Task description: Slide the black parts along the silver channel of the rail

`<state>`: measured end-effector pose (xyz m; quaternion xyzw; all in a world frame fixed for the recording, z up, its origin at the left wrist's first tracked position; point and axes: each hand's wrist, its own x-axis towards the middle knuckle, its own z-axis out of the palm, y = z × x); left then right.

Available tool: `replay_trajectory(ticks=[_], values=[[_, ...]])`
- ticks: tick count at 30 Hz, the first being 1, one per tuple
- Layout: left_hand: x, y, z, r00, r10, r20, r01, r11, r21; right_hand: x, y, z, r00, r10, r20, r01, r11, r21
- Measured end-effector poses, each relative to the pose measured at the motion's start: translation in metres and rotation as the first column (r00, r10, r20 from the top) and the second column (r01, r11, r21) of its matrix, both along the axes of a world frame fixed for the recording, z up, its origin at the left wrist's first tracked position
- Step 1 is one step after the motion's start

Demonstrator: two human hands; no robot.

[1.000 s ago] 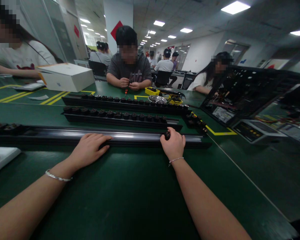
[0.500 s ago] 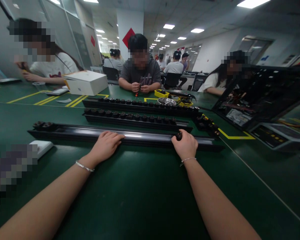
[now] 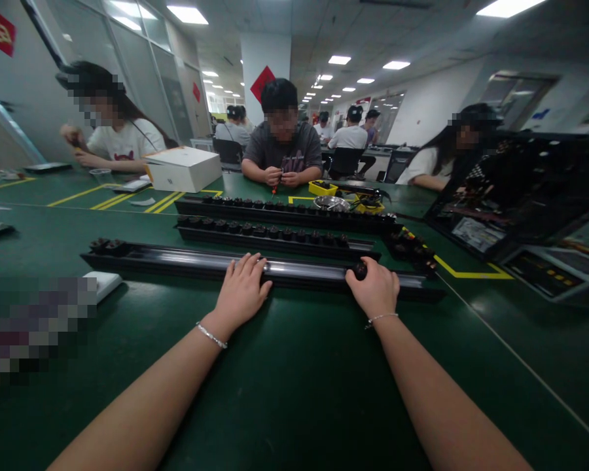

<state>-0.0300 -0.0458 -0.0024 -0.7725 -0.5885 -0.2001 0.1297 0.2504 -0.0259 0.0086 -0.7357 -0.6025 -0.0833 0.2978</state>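
I see a dark green worktop [image 3: 285, 392] marked with yellow lines [image 3: 464, 271]. Three long black rails lie on it side by side: the nearest rail [image 3: 186, 263], a middle rail [image 3: 275, 237] and a far rail [image 3: 279, 212]. A white box [image 3: 184, 169] sits further back, a small white pad [image 3: 103, 284] at left.

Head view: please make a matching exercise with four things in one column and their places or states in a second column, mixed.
Things:
1. left hand
2. right hand
3. white box
4. yellow tray

Places or states:
A. closed around a small black part
B. far side, before the person in grey
C. flat on the nearest black rail
D. far left on the table

Pairs: 1-C, 2-A, 3-D, 4-B
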Motion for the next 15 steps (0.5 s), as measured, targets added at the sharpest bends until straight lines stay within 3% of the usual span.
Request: replay_trajectory(ticks=[6,15], values=[[0.002,0.005,-0.006,0.995,-0.099,-0.023,0.098,0.995,-0.031,0.006,0.001,-0.001,0.999,-0.015,-0.036,0.015,1.000,-0.003],[-0.003,0.006,-0.003,0.993,-0.119,0.001,0.119,0.991,-0.060,0.020,0.004,-0.001,0.998,-0.016,-0.055,0.016,1.000,-0.002]])
